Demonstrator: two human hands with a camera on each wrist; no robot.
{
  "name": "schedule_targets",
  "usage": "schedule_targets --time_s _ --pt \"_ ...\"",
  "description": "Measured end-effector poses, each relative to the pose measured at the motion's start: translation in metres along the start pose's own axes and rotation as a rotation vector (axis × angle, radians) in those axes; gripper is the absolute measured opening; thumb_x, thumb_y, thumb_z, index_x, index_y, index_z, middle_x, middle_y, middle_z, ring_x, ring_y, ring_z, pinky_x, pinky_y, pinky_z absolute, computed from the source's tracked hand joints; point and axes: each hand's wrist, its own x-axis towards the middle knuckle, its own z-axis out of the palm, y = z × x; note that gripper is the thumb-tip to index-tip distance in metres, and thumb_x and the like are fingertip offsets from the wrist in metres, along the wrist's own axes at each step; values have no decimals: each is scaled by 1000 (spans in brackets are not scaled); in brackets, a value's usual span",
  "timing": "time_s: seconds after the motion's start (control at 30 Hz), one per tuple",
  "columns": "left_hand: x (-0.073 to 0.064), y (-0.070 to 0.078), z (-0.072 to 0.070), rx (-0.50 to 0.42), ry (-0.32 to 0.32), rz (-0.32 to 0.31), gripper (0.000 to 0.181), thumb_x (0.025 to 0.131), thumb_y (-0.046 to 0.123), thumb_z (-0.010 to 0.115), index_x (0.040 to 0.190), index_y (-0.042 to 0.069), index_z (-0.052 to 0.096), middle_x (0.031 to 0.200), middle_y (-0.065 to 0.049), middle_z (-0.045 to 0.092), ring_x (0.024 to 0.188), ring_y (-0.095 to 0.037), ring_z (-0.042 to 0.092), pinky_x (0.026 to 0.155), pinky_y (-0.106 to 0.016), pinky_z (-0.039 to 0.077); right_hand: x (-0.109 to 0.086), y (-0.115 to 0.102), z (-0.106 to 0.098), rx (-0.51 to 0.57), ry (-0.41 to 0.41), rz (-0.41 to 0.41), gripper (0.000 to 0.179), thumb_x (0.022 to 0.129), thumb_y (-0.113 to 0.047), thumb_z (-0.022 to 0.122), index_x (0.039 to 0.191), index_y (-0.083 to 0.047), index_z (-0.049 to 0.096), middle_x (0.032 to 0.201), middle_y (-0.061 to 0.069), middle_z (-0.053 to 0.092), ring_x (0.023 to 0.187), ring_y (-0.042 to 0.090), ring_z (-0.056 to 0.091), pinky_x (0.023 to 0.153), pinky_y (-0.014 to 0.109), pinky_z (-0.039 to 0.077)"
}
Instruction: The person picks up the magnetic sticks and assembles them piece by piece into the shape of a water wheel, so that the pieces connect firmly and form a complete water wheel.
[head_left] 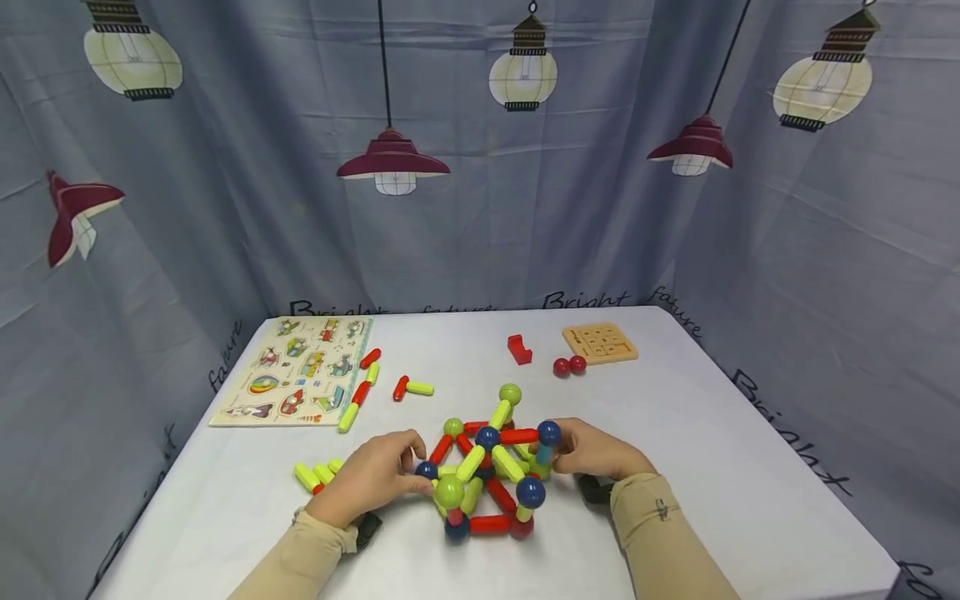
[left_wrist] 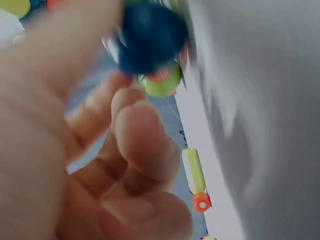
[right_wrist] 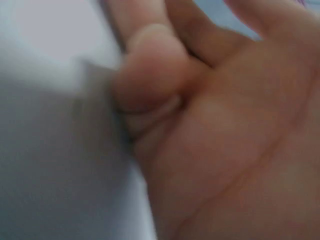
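A magnetic ball-and-stick structure (head_left: 497,500) of red, yellow-green and blue parts stands on the table between both hands. My left hand (head_left: 378,475) is at its left side, pinching a dark blue ball (head_left: 426,471) between thumb and fingers. In the left wrist view that blue ball (left_wrist: 152,37) shows blurred beside the thumb. At the structure's right side, my right hand (head_left: 596,450) grips it by the blue stick (head_left: 543,454) beneath a blue corner ball (head_left: 549,432); its fingertips are partly hidden. The right wrist view shows only the curled fingers and palm (right_wrist: 230,130).
Loose yellow-green sticks (head_left: 307,477) lie left of the left hand. Farther back are a picture puzzle board (head_left: 232,417), a row of sticks (head_left: 362,392), a red and green stick pair (head_left: 420,388), a red block (head_left: 519,350), two red balls (head_left: 562,367) and a wooden board (head_left: 600,342).
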Motion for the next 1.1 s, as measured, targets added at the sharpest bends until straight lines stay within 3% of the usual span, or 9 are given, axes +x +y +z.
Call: schedule_targets --time_s 0.1,0.2,0.27,0.4,0.6,0.77,0.9,1.0,1.1 --pt "-2 -2 0 -32 22 -12 27 93 30 78 114 23 63 77 14 61 63 -4 55 59 -24 47 2 0 1 43 90 63 28 86 -1 59 112 -5 66 100 12 70 88 27 61 74 36 48" --pt "-5 -4 0 -68 -54 13 45 89 24 77 130 22 59 91 12 63 76 -6 59 68 -25 51 9 -1 8 82 203 110 36 89 -5 61 124 -11 65 119 12 68 93 30 62 68 39 53" --pt "-8 -4 1 -82 -109 10 65 82 34 84 139 24 55 101 11 62 86 -8 59 74 -28 52 15 0 14 78 234 105 45 93 -11 64 136 -18 62 138 9 62 115 34 60 86 52 56" --pt "-9 -3 4 -73 -118 -42 94 68 65 88 145 28 51 111 10 61 92 -12 57 77 -31 50 21 1 21 68 230 75 52 93 -16 70 144 -23 60 148 4 58 140 39 48 109 71 36" --pt "-7 -2 7 -24 -57 -83 84 75 63 85 144 26 53 116 9 65 94 -10 59 79 -33 52 15 8 18 102 259 91 44 91 -11 73 134 -11 63 128 12 66 104 29 66 92 43 56" --pt "-2 9 4 73 34 -67 66 84 50 82 138 21 59 111 7 70 91 -7 61 78 -31 53 9 13 12 73 317 133 38 91 -14 75 128 -9 65 120 10 69 97 24 64 86 39 55" --pt "-9 23 -24 162 245 -74 50 88 47 79 128 20 67 103 6 71 82 -8 61 66 -28 50 8 13 8 80 337 140 38 90 -13 75 127 -8 66 122 10 68 97 27 63 80 37 53" --pt "-27 25 -59 236 424 -171 29 95 35 72 118 17 70 98 1 71 75 -13 60 56 -29 45 10 11 7 82 329 149 40 91 -16 76 128 -8 65 126 11 66 95 27 62 74 36 52" --pt "-48 16 -86 323 378 -358 29 93 20 68 120 11 69 106 -10 71 72 -20 60 51 -33 44 12 8 7 78 319 168 44 91 -20 77 131 -10 63 126 11 65 91 28 61 67 36 52"
